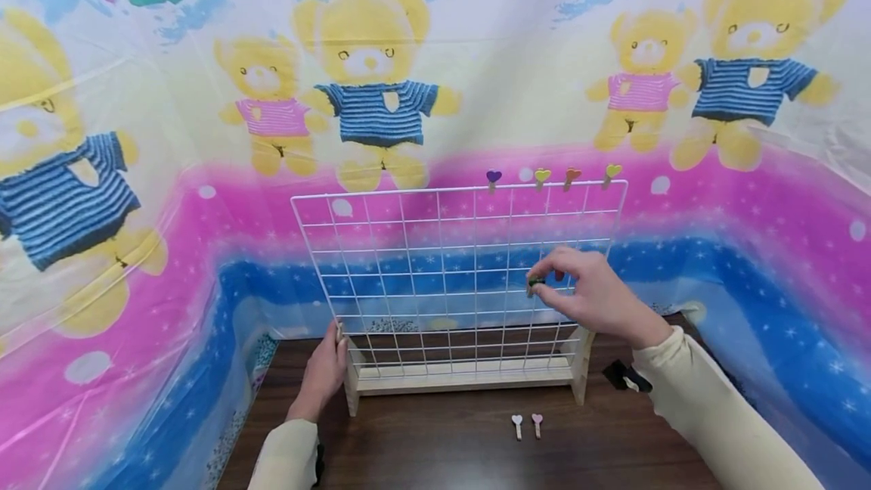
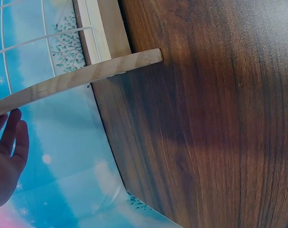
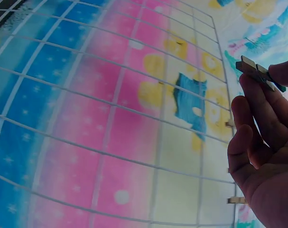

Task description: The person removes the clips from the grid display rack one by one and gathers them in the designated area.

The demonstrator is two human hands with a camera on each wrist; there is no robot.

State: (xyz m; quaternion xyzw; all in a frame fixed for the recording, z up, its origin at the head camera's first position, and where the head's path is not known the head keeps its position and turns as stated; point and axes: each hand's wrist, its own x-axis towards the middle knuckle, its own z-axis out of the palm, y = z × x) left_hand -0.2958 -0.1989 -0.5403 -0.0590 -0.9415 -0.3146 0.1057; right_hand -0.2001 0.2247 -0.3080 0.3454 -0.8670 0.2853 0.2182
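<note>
One small wooden clip (image 3: 259,74), pinched in the right hand's (image 1: 588,289) fingers before the wire grid (image 1: 445,293), presumably light, stiffly sprung, best squeezed at its handle ends; left hand's (image 1: 323,369) fingers against the wooden upright (image 2: 98,71).

A draped indoor tabletop nook, shown by bear-print cloth (image 1: 510,104) surrounding a wood-grain table (image 1: 435,445)

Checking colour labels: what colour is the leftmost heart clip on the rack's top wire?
Purple; the heart clip shows best in the head view.
</note>
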